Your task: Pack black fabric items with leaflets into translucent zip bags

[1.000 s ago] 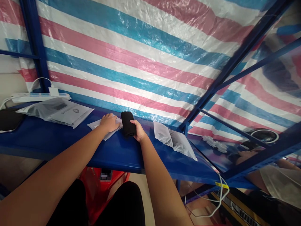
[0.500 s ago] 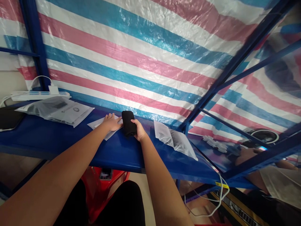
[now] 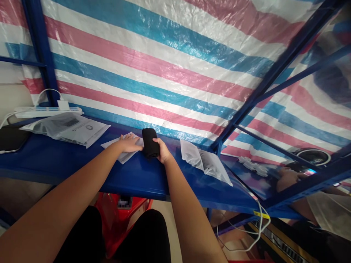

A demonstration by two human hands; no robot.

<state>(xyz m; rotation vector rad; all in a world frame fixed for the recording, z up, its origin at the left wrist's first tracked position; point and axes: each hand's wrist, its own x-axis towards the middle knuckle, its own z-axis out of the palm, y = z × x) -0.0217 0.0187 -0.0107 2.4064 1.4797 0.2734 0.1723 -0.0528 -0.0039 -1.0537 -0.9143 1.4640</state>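
The right hand (image 3: 163, 150) grips the black bundle (image 3: 150, 141) from its right side, thumb laid across its face and fingers mostly hidden behind. The left hand (image 3: 128, 144) lies with fingers spread over a white bag (image 3: 126, 157) just left of the bundle, its thumb close to the bundle's edge; whether they touch cannot be told. The bundle is at or just above the blue worktop (image 3: 134, 180). It looks like rolled cloth, so probably light, soft, not slippery and hardly fragile; a grip around its middle should suit, keeping the roll from loosening. The white bag looks flat, any contents covered. Right of the bundle, frosted packaging (image 3: 189, 155) shows something dark inside. Well left of the bundle, a printed frosted bag (image 3: 82, 130) also holds something dark, unidentifiable.
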